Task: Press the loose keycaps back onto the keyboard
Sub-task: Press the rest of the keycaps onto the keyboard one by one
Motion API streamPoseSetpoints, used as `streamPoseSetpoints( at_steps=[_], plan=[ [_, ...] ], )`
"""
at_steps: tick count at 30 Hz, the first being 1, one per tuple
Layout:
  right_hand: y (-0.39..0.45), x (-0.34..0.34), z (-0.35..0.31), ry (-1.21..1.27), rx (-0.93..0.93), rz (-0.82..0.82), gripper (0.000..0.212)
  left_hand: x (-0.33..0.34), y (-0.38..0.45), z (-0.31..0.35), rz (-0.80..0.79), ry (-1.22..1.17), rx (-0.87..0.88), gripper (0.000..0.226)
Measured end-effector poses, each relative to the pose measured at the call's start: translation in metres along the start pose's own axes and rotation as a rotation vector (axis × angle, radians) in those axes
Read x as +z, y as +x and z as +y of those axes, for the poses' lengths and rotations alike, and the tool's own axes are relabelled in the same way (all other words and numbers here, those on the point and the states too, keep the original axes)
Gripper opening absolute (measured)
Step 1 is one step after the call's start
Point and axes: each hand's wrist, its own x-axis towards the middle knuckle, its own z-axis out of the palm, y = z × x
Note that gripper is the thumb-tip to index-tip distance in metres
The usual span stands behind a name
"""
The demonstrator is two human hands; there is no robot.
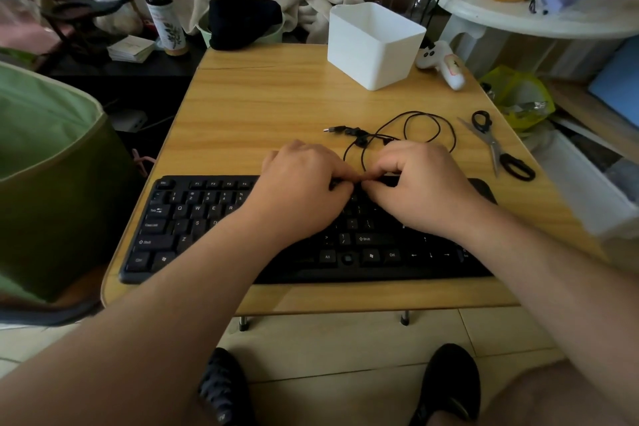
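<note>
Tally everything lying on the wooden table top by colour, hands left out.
Black: 3, flat black plastic keyboard, thin coiled black cable, black-handled steel scissors
White: 2, square white plastic tub, small white plush toy
Total: 5
</note>
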Motion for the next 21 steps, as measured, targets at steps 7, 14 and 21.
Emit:
streamPoseSetpoints(
  at_steps=[7,14,21],
  plan=[
    [-0.01,-0.001,0.0,-0.136,-0.141,-0.014,0.027,0.0,0.0,-0.002,-0.024,0.052,0.01,0.026],
    [-0.02,0.005,0.003,-0.188,-0.249,0.029,0.026,-0.002,-0.003,-0.002,-0.037,0.096,0.05,0.027],
    [-0.023,0.008,0.008,-0.213,-0.268,0.023,0.026,-0.008,-0.007,0.002,-0.09,0.283,0.106,0.041]
  ],
)
